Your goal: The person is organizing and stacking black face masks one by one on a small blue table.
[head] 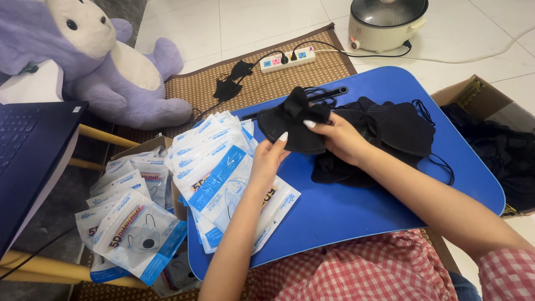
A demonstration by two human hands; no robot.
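Red-and-white checked clothing, bare forearms
The right arm's sleeve (504,273) and lap fabric share the gingham check; fingers (283,137) carry long, pale, glossy painted nails

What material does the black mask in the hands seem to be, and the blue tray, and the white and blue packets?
Black mask: soft matte fabric, probably non-woven; it folds and creases between both hands.
Blue tray: hard smooth plastic, likely; slight sheen, rounded edge.
Packets: thin glossy plastic film, part clear; they reflect light.

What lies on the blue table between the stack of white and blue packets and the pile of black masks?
In the head view, bare blue table separates the packets from the pile of black masks; only the left hand crosses above it.
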